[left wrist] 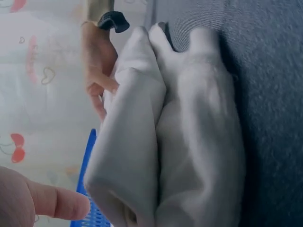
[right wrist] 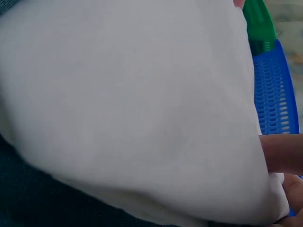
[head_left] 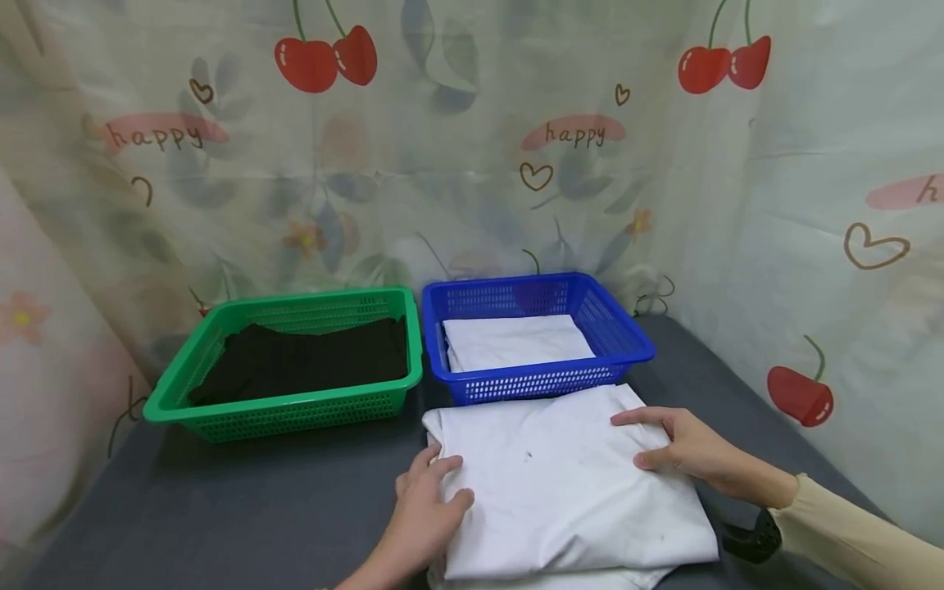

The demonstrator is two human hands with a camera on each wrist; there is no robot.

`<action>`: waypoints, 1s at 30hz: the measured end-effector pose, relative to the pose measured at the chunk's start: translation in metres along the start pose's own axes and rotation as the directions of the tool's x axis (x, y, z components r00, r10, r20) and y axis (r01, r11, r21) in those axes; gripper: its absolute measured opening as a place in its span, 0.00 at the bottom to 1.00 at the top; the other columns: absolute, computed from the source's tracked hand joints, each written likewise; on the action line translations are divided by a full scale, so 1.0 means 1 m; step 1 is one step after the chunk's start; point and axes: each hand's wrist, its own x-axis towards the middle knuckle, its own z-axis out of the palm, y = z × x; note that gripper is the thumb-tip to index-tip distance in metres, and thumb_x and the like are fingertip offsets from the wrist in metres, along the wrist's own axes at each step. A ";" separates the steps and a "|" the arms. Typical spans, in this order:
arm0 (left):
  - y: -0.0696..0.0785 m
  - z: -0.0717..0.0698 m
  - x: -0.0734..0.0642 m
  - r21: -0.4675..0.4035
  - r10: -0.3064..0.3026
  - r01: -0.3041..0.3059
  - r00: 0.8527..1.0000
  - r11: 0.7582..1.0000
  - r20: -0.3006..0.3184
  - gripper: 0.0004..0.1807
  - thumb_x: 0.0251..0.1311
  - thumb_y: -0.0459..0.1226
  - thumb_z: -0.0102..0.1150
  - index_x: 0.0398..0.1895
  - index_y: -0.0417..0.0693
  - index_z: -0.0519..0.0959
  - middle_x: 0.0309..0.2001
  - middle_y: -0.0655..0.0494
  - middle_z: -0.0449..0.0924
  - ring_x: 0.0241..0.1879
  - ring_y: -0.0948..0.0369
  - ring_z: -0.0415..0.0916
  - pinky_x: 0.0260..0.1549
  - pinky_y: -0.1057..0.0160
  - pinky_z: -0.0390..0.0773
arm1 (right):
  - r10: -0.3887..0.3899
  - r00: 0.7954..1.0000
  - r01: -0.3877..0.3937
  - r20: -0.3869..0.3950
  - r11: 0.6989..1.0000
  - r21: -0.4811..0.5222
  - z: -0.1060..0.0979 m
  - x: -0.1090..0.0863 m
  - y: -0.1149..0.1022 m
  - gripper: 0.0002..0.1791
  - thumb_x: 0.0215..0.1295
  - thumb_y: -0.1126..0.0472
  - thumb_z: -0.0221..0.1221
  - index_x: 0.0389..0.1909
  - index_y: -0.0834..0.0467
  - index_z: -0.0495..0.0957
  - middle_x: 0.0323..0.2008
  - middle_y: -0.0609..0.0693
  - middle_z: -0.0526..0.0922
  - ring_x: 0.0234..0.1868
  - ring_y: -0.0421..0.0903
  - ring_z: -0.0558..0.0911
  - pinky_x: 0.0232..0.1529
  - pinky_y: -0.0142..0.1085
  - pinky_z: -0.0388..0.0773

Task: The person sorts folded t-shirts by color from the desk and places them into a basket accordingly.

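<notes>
A folded white garment point(head_left: 560, 483) lies in a thick pile on the dark table, just in front of the blue basket. My left hand point(head_left: 430, 501) is at its left edge, fingers spread and loosely bent, with fingertips over the border. In the left wrist view one left finger point(left wrist: 66, 203) stretches out beside the thick folds point(left wrist: 128, 137). My right hand point(head_left: 689, 447) pinches the garment near its far right corner, thumb on the upper face. A right finger point(right wrist: 284, 152) shows at the cloth's edge in the right wrist view, the others partly hidden.
A blue basket point(head_left: 542, 385) behind the garment contains folded white cloth point(head_left: 516, 340). To its left stands a green basket point(head_left: 295, 401) with dark folded cloth point(head_left: 310, 365). Printed curtains point(head_left: 457, 164) hang around the dark grey table point(head_left: 295, 508). A black device point(head_left: 754, 539) sits at my right wrist.
</notes>
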 end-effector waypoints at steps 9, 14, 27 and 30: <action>0.000 -0.008 0.004 -0.022 0.033 -0.034 0.998 0.999 -0.052 0.21 0.57 0.34 0.62 0.56 0.41 0.80 0.60 0.38 0.65 0.61 0.42 0.61 0.57 0.38 0.63 | -0.014 0.988 -0.019 -0.151 0.976 -0.217 0.004 -0.003 -0.005 0.27 0.53 0.58 0.73 0.56 0.55 0.81 0.57 0.61 0.74 0.50 0.55 0.74 0.43 0.43 0.75; 0.003 -0.011 0.016 0.074 0.139 -0.130 0.983 0.989 -0.123 0.20 0.59 0.34 0.61 0.57 0.43 0.80 0.63 0.37 0.60 0.61 0.42 0.55 0.54 0.39 0.64 | -0.015 0.977 -0.043 -0.212 0.963 -0.266 0.002 -0.005 -0.007 0.29 0.53 0.58 0.73 0.58 0.56 0.80 0.62 0.64 0.69 0.54 0.60 0.71 0.44 0.49 0.75; 0.006 -0.018 0.034 -0.081 0.042 -0.018 0.954 0.997 0.297 0.15 0.63 0.35 0.59 0.52 0.40 0.80 0.33 0.47 0.77 0.26 0.57 0.74 0.22 0.58 0.79 | 0.015 0.989 -0.014 -0.149 1.000 0.002 -0.005 -0.006 -0.004 0.29 0.54 0.59 0.73 0.59 0.57 0.80 0.59 0.62 0.75 0.45 0.53 0.78 0.41 0.40 0.76; 0.006 -0.017 0.027 -0.059 0.047 -0.027 0.926 0.998 0.375 0.13 0.61 0.35 0.62 0.49 0.41 0.80 0.23 0.50 0.72 0.18 0.60 0.70 0.16 0.61 0.75 | -0.014 0.998 0.011 -0.058 0.999 -0.043 -0.007 -0.008 -0.004 0.29 0.56 0.56 0.72 0.60 0.54 0.80 0.63 0.62 0.71 0.55 0.56 0.74 0.46 0.41 0.76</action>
